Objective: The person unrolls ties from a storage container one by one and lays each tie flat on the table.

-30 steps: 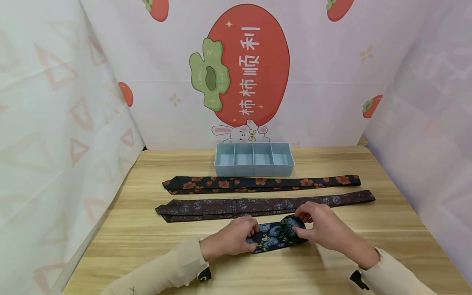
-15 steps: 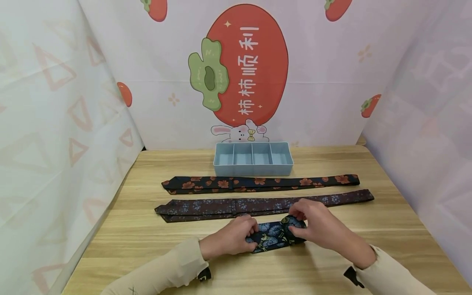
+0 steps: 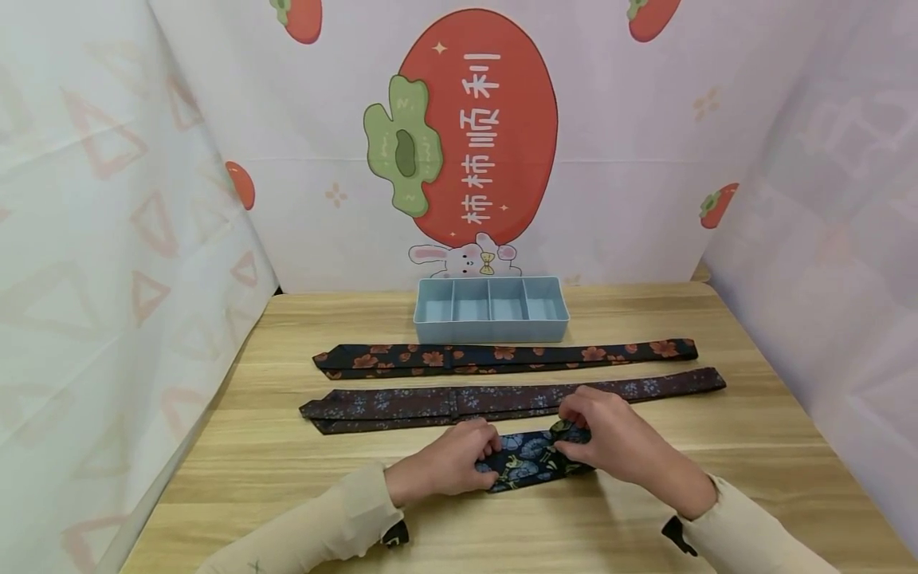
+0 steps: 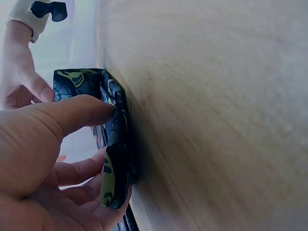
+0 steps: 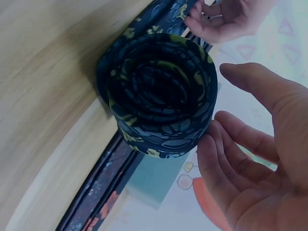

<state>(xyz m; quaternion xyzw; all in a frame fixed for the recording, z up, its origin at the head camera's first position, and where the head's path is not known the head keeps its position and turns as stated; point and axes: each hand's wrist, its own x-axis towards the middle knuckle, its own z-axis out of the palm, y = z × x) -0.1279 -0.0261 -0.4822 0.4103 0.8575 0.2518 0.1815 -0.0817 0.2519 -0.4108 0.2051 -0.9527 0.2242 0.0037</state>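
A navy necktie (image 3: 527, 460) with blue flowers and yellow-green accents lies at the front middle of the table, one end wound into a coil. My left hand (image 3: 450, 458) holds its flat left end, thumb (image 4: 89, 109) on the near side and fingers beyond. Around the coil (image 5: 161, 96) at the right, my right hand (image 3: 622, 437) has its fingers curled, with fingertips (image 5: 206, 139) against the outer layer and the thumb at the near side. The right hand hides part of the coil in the head view.
Just behind lies a brown necktie (image 3: 412, 404) with small blue flowers. Beyond it is a black necktie (image 3: 433, 359) with orange flowers. A light blue box (image 3: 491, 331) with several compartments stands at the back, before a printed cloth (image 3: 610, 223).
My right hand has shifted slightly left and turned over the coil, which now shows less beneath the fingers. The left hand keeps its place on the flat end.
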